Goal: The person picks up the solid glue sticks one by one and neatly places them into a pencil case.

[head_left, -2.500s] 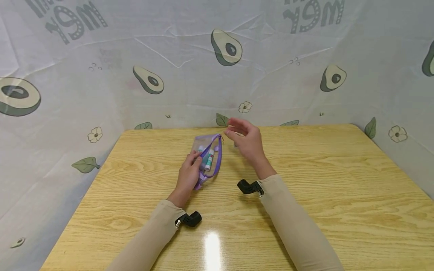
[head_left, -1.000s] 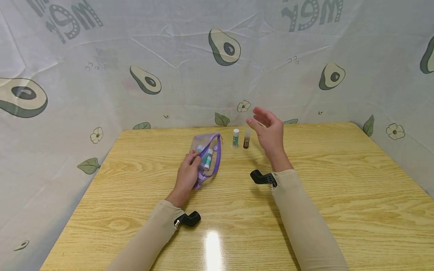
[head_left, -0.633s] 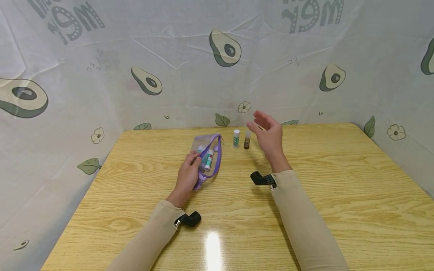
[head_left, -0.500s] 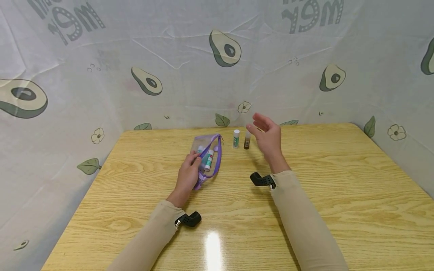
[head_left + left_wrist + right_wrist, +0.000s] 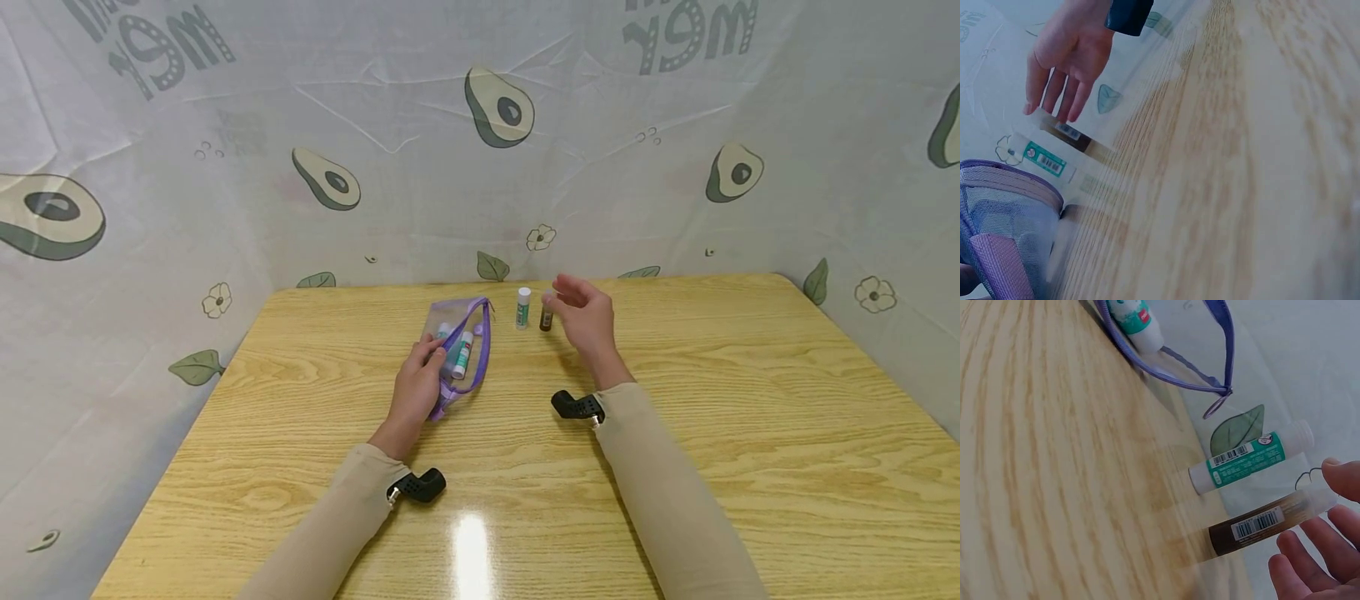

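My left hand (image 5: 416,379) grips the near side of a purple-trimmed mesh zip pouch (image 5: 486,358), its mouth spread apart. A white-and-green glue stick (image 5: 462,356) shows inside the pouch, and another white cap (image 5: 443,331) shows through the mesh. Beyond it, a second green-labelled glue stick (image 5: 1244,459) stands upright on the table. Just right of that stands a brown tube (image 5: 1257,525) with a barcode and a frosted cap. Around this cap my right hand (image 5: 588,321) spreads thumb and fingers, with the thumb (image 5: 1342,480) on one side and fingers on the other.
The wooden table (image 5: 720,400) extends to both sides. A white cloth (image 5: 420,167) printed with avocados rises right behind its far edge, close behind the standing sticks. The pouch's zipper pull (image 5: 1216,405) dangles at its far corner.
My right hand left the pouch's mouth, moved right above the brown tube, then came down to its cap. The left hand and pouch have stayed put.
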### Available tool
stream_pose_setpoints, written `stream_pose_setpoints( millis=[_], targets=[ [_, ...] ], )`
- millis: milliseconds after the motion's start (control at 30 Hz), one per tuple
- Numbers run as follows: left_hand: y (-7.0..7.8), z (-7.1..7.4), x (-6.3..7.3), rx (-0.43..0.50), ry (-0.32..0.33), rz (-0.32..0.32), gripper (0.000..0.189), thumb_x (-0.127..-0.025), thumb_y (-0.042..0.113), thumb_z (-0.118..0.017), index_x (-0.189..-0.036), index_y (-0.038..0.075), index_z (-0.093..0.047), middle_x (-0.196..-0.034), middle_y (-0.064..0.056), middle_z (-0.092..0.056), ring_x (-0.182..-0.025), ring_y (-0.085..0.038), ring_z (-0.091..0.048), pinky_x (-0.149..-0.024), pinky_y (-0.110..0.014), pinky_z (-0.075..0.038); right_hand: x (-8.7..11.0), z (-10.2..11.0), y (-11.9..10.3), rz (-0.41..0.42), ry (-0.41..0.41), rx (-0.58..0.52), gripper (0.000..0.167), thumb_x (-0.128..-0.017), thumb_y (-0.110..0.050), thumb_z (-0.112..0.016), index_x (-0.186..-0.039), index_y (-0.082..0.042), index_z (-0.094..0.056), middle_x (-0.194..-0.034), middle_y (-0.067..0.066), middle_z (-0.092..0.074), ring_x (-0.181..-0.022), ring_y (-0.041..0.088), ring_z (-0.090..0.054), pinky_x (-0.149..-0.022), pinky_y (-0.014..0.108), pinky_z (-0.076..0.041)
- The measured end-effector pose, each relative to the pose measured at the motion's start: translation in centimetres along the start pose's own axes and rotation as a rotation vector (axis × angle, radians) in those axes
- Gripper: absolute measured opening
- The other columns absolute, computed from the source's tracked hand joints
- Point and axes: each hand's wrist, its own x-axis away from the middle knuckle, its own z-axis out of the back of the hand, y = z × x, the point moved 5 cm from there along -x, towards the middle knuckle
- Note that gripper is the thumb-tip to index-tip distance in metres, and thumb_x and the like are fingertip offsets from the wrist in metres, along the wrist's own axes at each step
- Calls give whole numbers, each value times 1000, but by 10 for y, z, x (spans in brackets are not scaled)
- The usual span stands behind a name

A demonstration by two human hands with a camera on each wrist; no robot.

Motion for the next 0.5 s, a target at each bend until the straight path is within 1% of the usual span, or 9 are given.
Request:
stream_pose_setpoints(
  millis=[100,167,233,367,500],
  targets=[
    [0,0,-1,-6,7,-1,46,-113,32,-45,-155,14,-55,-178,-2,-25,-169,-28,-7,-137,-52,-11,0,-2,4,-16,2,14,51,-101,-15,-73,-149,-7,-61,-149,15,-64,-139,29,-60,-109,32,-53],
    [1,1,-1,-9,15,-5,46,-113,32,-46,-154,13,-55,-178,-3,-26,-169,-27,-8,-137,-52,-11,0,-3,6,-19,1,23,49,-101,-15,-73,-148,-6,-62,-148,17,-65,-137,30,-60,-106,31,-53],
    [2,1,0,-13,19,-4,47,-113,32,-46,-155,13,-55,-178,-3,-27,-169,-27,-9,-137,-52,-11,0,-4,8,-26,0,39,48,-101,-15,-73,-147,-5,-63,-145,18,-65,-136,30,-60,-107,34,-53],
    [3,0,1,-16,20,0,46,-113,31,-46,-154,12,-55,-177,-4,-27,-169,-29,-9,-137,-52,-11,2,-5,12,-40,2,56,45,-101,-14,-73,-144,-4,-64,-141,22,-67,-133,34,-62,-112,44,-52],
    [2,0,1,-11,22,1,47,-113,31,-46,-154,11,-55,-177,-4,-27,-169,-29,-9,-137,-52,-11,3,-5,15,-55,16,66,42,-101,-14,-73,-141,-3,-67,-138,22,-68,-132,35,-63,-114,48,-51]
  ],
)
